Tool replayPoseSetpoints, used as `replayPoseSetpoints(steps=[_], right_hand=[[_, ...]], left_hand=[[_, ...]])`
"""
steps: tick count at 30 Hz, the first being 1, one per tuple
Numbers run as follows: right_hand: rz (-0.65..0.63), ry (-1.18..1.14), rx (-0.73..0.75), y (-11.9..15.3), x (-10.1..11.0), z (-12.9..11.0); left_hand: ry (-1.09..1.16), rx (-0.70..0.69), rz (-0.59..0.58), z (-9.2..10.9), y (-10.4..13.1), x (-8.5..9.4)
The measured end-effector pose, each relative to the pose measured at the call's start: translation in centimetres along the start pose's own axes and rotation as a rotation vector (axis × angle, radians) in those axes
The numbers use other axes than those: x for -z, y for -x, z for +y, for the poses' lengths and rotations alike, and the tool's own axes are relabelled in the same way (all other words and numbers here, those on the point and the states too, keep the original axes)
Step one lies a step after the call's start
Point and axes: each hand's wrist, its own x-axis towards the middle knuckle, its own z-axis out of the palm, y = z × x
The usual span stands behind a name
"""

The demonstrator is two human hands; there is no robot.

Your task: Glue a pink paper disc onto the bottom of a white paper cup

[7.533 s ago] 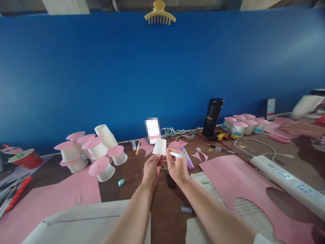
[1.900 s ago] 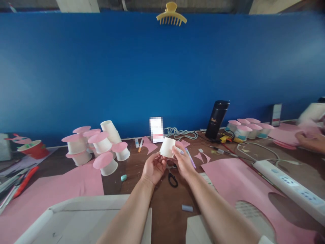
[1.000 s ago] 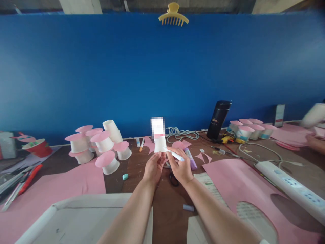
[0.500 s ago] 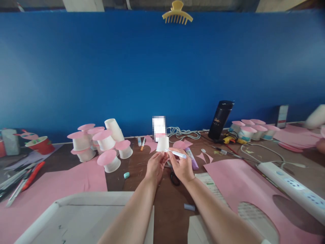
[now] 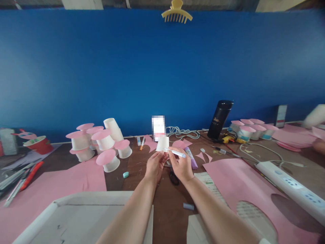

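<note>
A white paper cup is upside down in front of me, its rim side gripped by the fingers of my left hand. My right hand is closed around a white marker, whose tip end meets the side of the cup near its lower edge. Whether the tip leaves a mark there is too small to see. Just below my right hand are black scissor handles, partly hidden. A purple glue tube lies right beside that hand, and a grey-blue marker cap rests nearer to me.
Several white cups with pink discs stand at left, more at right. Pink paper sheets lie on both sides. A black thermos, a power strip and cables are at right. Another person's hand shows at far right.
My hands, the cup and the marker keep almost the same position. The view has shifted slightly. At far right, the other person's hand and a piece of pink paper have come further into view.
</note>
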Motion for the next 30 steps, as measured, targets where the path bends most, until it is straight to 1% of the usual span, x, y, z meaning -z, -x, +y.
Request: replayPoseSetpoints(steps=[11, 30], right_hand=[[0.024, 0.011, -0.006, -0.04, -0.01, -0.01], [0.016, 0.032, -0.013, 0.0, 0.05, -0.1]], left_hand=[[-0.01, 0.011, 0.022, 0.06, 0.06, -0.13], [-0.002, 0.007, 0.021, 0.13, 0.03, -0.09]])
